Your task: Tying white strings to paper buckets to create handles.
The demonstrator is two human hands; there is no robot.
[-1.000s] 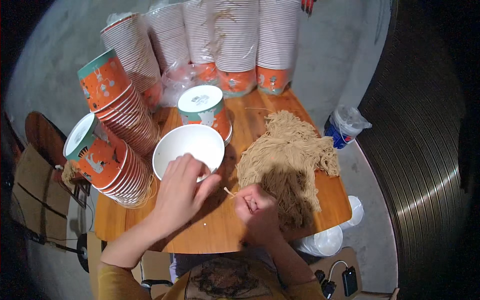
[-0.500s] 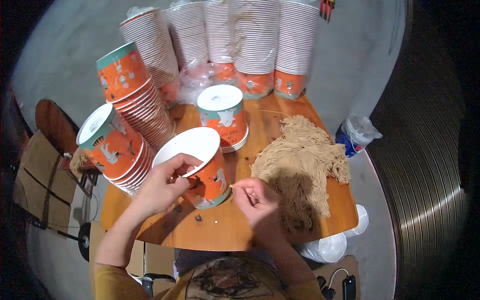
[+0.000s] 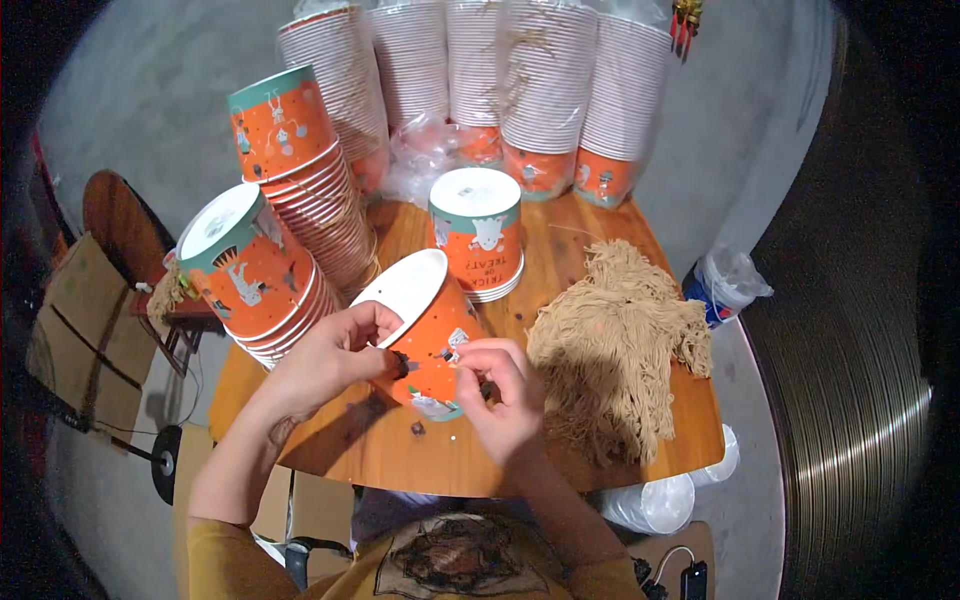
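An orange paper bucket point(image 3: 432, 345) with a green base band and white inside tilts over the near part of the table. My left hand point(image 3: 322, 362) grips its rim, fingers inside and thumb on the outer wall. Against the printed side of the bucket, my right hand point(image 3: 500, 400) pinches what looks like the end of a thin beige cord; the fingers hide most of it. To the right of that hand lies a big heap of beige cords point(image 3: 620, 345). Behind the held bucket, a short stack of upside-down buckets point(image 3: 476, 235) stands on the table.
Nested bucket stacks point(image 3: 262, 285) lean on the left side of the wooden table point(image 3: 350, 455). Tall plastic-wrapped stacks point(image 3: 545, 85) line the back, beside crumpled clear film point(image 3: 420, 160). A blue-and-white pail point(image 3: 722, 285) stands beyond the right edge, and white containers point(image 3: 665, 500) sit below it.
The bucket has tilted further, turning more of its outer wall into view. My right hand has moved up against that wall. The whole view has shifted slightly.
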